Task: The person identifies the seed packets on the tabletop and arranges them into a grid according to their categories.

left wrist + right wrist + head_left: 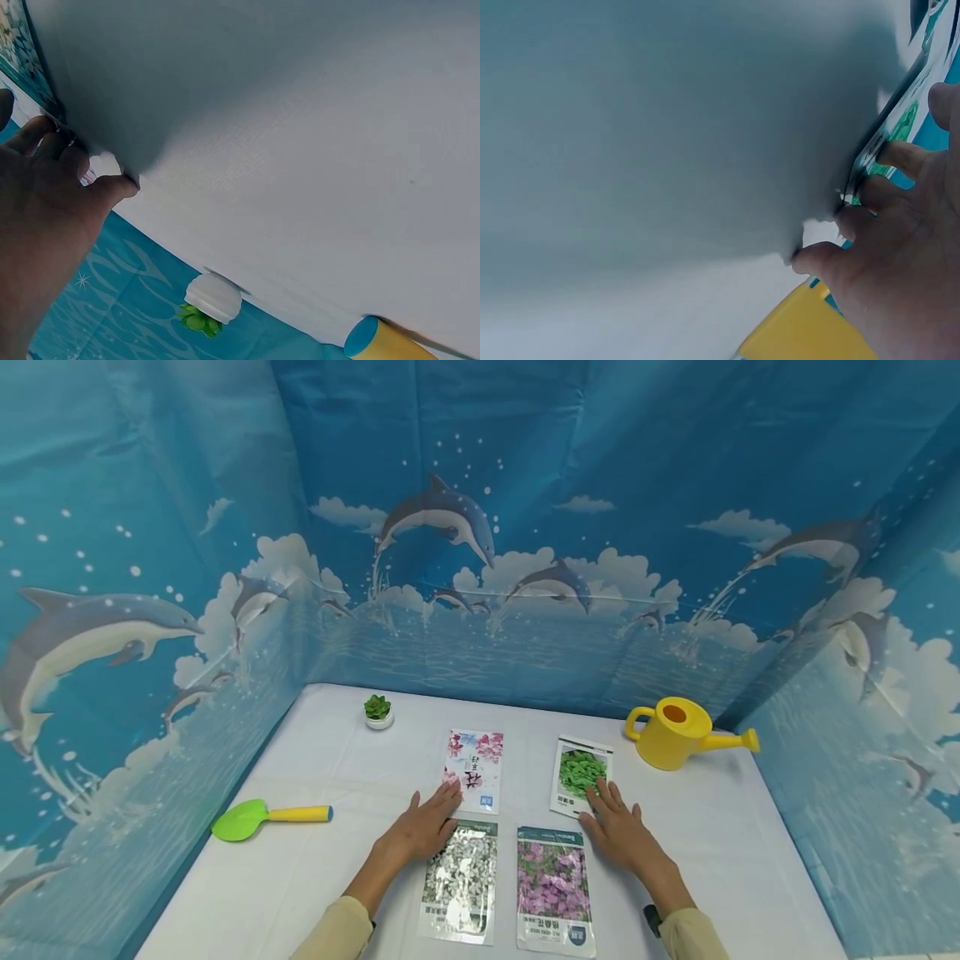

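Note:
Four seed packets lie in two rows on the white cloth. My left hand [422, 828] is laid flat, its fingertips on the lower left edge of the pink-blossom packet [480, 768]. Its thumb overlaps the top left of the white-flower packet [461, 883] in the head view. With fingers spread, my right hand [621, 833] touches the lower right corner of the green-leaf packet [581, 770]. Left of that wrist is the purple-flower packet [553, 881]. In the wrist views, the left hand [56, 180] and right hand [900, 217] have fingertips down at the packet edges.
A small potted succulent [378, 714] stands at the back left. The green trowel [242, 821] with a yellow handle lies on the left. At the back right is a yellow watering can [667, 739], spout rightward. Blue dolphin curtains [465, 635] border the white-covered table [337, 760].

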A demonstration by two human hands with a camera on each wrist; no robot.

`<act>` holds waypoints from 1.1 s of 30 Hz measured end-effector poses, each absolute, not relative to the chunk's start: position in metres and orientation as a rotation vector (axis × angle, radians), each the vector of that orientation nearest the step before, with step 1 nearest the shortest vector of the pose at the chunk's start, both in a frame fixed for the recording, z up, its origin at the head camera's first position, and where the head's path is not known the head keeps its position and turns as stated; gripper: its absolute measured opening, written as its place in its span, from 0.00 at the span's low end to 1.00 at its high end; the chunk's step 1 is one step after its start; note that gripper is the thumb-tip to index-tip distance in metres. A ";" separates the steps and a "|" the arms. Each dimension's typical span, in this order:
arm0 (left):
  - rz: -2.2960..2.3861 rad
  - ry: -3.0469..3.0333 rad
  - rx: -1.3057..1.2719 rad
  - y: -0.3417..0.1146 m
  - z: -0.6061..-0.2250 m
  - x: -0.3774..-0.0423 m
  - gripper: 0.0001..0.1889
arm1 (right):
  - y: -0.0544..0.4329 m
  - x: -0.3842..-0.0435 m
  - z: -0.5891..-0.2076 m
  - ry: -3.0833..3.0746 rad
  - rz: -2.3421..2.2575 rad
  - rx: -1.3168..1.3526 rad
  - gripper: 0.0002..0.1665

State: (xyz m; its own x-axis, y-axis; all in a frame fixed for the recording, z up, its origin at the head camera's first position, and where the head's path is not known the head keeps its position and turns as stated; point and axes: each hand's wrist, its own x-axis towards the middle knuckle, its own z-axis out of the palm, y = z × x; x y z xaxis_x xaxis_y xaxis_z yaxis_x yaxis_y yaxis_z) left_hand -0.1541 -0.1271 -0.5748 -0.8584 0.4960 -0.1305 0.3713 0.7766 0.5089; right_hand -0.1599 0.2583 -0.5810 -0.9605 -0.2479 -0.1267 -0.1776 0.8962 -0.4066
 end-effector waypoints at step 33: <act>0.703 2.715 0.654 -0.118 -0.571 -0.163 0.29 | 0.216 -0.184 -0.581 2.838 -0.595 -0.479 0.37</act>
